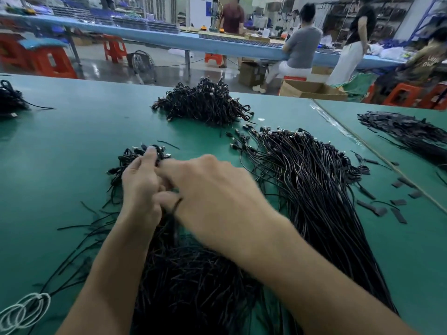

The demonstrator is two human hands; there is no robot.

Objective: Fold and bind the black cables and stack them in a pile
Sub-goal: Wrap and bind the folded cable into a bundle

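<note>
Black cables (314,180) lie loose in a long sheaf at about three o'clock on the green table (72,146), with a bound pile (205,102) at twelve. From the head camera, both forearms reach forward over another cable mass. The left hand (141,184) pinches a bunch of connector ends (135,153), fingers curled. The right hand (212,189), blurred, crosses toward it, fingers bent onto the same bunch; whether it actually grips I cannot tell.
</note>
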